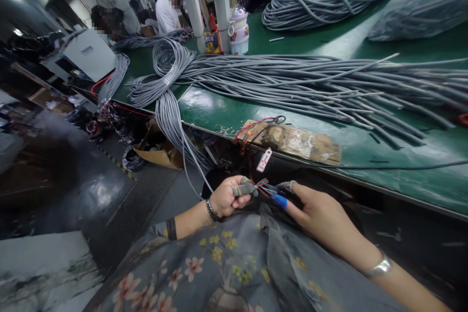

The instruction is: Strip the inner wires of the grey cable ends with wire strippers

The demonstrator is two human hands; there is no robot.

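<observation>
My left hand [234, 196], with grey finger covers, is closed around the end of a grey cable [199, 168] that comes down from the bundle on the bench. Thin coloured wires [262, 184] fan out of that end, past my fingertips. At the wires' far ends my right hand [313, 207] pinches them between a thumb wrapped in blue tape and a covered finger. Exactly how many wires it grips is too small to tell. Both hands are held in front of my lap, below the bench edge.
Grey cables [256, 75] lie along the green bench [208, 105], their cut ends to the right. A wooden board [310, 145] with red and black leads sits at the edge, a pink tag [263, 160] beside it. A cardboard box [161, 148] stands below. A person [167, 12] sits beyond.
</observation>
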